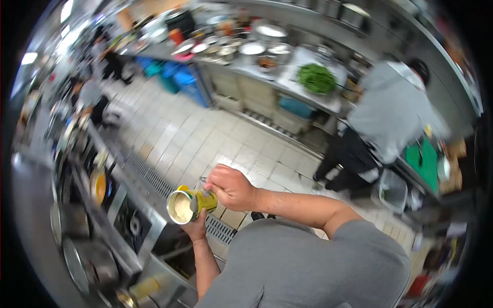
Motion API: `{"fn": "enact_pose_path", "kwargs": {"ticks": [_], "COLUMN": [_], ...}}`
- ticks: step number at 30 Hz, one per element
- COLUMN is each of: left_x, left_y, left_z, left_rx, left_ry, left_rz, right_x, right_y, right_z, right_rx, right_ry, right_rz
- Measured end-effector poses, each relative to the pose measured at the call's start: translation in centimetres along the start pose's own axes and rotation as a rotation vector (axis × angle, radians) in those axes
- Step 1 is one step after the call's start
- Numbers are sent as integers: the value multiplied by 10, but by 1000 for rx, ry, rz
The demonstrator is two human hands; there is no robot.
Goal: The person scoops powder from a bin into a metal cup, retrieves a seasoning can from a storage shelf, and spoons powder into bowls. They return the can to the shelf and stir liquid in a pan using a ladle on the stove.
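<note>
A: Nearest the viewer lies a grey shirt point(313, 262). What is seen beyond it?

B: A can point(208, 198), held in the air over the floor point(174, 138), near the front edge of the stove point(150, 237). Its mouth is tilted toward the viewer, exposing pale contents point(183, 208), probably a powder.

A: And the fingers?

B: Those of the left hand point(195, 228) are bent around the can's lower side, spread only as wide as its wall. Those of the right hand point(231, 187) are curled into a fist beside the can, apparently about a small metal handle point(202, 179); what tool it belongs to cannot be told.

A: Which step is depicted?

B: Most likely work at the can's rim, either loosening its top or scooping from it. The next move would seem to call for a firm left grip, a mouth high enough to prevent spilling, and a controlled turn or lift of the right wrist.

A: And the background?

B: Greens point(317, 78) lie near the front edge of the counter point(246, 67); a co-worker point(393, 105) bends to their right.
</note>
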State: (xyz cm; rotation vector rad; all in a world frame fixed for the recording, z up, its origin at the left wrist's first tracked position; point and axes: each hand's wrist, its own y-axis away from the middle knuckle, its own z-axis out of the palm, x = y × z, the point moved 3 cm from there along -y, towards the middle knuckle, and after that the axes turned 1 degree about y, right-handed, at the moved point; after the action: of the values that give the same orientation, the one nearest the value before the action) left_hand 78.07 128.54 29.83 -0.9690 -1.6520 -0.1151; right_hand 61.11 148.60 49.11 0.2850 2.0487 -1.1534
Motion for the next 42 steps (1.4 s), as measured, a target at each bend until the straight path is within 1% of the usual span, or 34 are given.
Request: {"fn": "enact_pose_path", "kwargs": {"ticks": [1,2,3,5,6,7,8,10,11,12,13,14,15,16,17,18,20,21,22,24,25,26,27,28,29,30,31,32,33,34,37,40,41,42], "left_x": [-3,0,1,-18,-11,-2,-1,35,43,56,70,81,88,94,100,104,129,138,131,122,151,138,125,154,156,184,183,190,200,205,203,196,189,190], "left_y": [0,-2,-4,-3,-5,-6,-6,-8,-13,-14,-12,-9,-8,-7,-6,-5,5,10,10,20,29,30,32,29,26,19,11,7,-4,-15,-60,-119,-135,-155], "left_z": [24,42,56,86,102,113,128,151,158,170,181,187,194,202,211,219,238,246,255,267,268,274,279,286,289,293,299,302,305,308,325,331,334,334], "left_rx": [-68,-143,-215,-278,-310,-346,-388,-502,-554,-589,-560,-522,-536,-520,-502,-531,-513,-483,-541,-418,-461,-497,-533,-559,-621,-626,-662,-665,-721,-726,-764,-850,-875,-923], "left_ry": [47,27,5,144,236,325,327,342,328,328,390,447,431,412,395,365,415,479,514,449,511,444,376,561,443,459,451,515,467,526,623,629,623,569], "left_rz": [-74,-55,-30,-116,-72,-37,-96,-114,-93,-77,-89,-107,-105,-82,-59,-94,-112,-128,-119,-197,-256,-242,-226,-270,-191,-142,-153,-157,-138,-138,-94,-130,-160,-118], "right_x": [-2,-3,-3,-1,17,37,56,81,88,108,95,69,76,52,54,57,32,16,1,24,81,105,127,137,139,131,134,112,123,133,159,198,204,210], "right_y": [4,10,24,65,98,142,194,311,375,467,527,583,668,702,756,805,829,824,814,775,802,759,718,652,569,475,401,315,264,222,134,97,85,71], "right_z": [-30,-54,-79,-113,-127,-142,-157,-186,-196,-206,-221,-234,-240,-257,-279,-311,-388,-403,-423,-466,-457,-434,-396,-368,-343,-320,-301,-293,-278,-263,-219,-181,-173,-170], "right_rx": [39,36,102,141,31,12,-13,-70,-118,113,323,507,602,725,839,415,999,984,1026,1027,101,-212,-291,-235,-161,4,25,1,-27,-37,20,215,207,247], "right_ry": [127,208,282,548,722,752,773,964,1035,933,756,847,1031,1097,1290,1417,1005,993,943,810,804,637,382,151,15,-51,-40,-19,56,135,128,-12,2,-7], "right_rz": [23,84,117,225,237,275,317,607,915,1152,1587,1546,1504,1427,1569,1623,1664,1662,1737,1846,1922,1764,1651,1565,1422,1255,1061,1009,859,701,568,556,550,559]}}
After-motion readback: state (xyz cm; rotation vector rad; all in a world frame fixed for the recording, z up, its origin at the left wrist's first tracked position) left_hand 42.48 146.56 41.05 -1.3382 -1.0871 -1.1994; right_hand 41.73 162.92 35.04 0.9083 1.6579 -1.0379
